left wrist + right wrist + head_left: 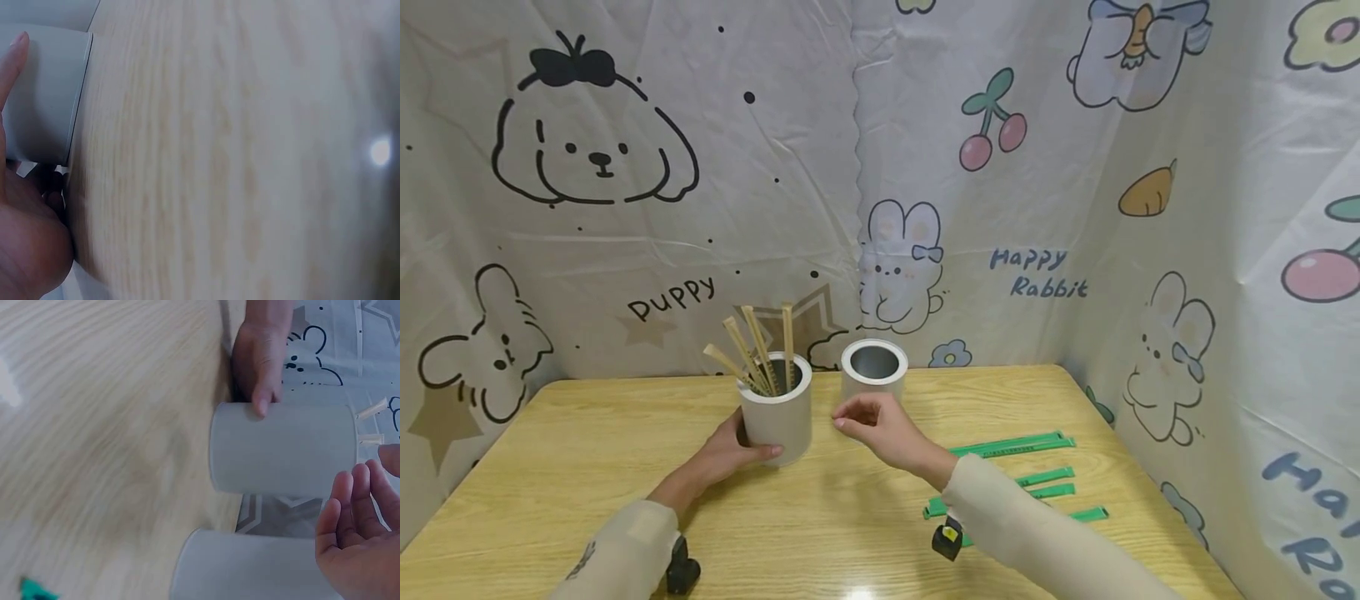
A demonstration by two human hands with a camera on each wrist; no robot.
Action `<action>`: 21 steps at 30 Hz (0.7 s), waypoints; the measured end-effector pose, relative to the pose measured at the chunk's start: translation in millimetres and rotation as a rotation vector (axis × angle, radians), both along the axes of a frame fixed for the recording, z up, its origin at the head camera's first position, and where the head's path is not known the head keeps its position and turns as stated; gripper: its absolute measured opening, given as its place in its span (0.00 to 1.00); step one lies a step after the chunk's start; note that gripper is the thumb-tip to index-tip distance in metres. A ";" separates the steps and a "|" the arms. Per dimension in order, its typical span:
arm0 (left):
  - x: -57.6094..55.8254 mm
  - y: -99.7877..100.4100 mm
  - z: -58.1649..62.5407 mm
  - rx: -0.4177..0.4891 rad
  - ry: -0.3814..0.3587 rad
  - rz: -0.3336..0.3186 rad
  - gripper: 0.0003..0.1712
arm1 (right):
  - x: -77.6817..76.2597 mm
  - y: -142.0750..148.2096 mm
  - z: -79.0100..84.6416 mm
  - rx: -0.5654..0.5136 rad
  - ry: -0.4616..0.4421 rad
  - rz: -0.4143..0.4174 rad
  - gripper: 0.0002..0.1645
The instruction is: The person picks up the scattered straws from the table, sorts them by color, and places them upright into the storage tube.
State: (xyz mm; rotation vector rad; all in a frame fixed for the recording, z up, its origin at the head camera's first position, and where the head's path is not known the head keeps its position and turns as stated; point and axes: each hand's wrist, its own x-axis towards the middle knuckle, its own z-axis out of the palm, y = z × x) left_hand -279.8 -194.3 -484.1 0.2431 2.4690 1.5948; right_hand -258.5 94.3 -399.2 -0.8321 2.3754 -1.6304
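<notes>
My left hand [727, 458] grips the near canister [784, 427]. My relaxed, empty right hand [886, 432] could brush the far canister [880, 386] over.

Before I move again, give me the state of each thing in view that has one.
Left container: upright, open-topped.
Tan sticks: leaning inside left container, tops above its rim.
Right container: upright, open-topped, no sticks showing.
Green strips: lying flat, partly hidden by the right sleeve.
Left hand: gripping left container.
Right hand: fingers bent, nothing visibly held.
</notes>
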 end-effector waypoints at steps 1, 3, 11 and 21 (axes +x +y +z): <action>0.1 -0.3 -0.6 0.002 0.001 0.000 0.63 | 0.9 3.0 -2.0 0.008 -0.003 0.001 0.12; 0.4 -0.6 -1.7 0.002 0.002 0.003 0.63 | 2.6 8.6 -6.0 0.019 -0.009 -0.001 0.13; 1.1 -1.4 -3.6 -0.007 0.005 0.008 0.64 | 4.4 28.8 -19.1 0.025 -0.061 -0.022 0.14; -0.8 -1.6 -2.9 -0.005 0.000 -0.005 0.64 | -0.1 56.0 -31.6 0.070 -0.030 -0.045 0.16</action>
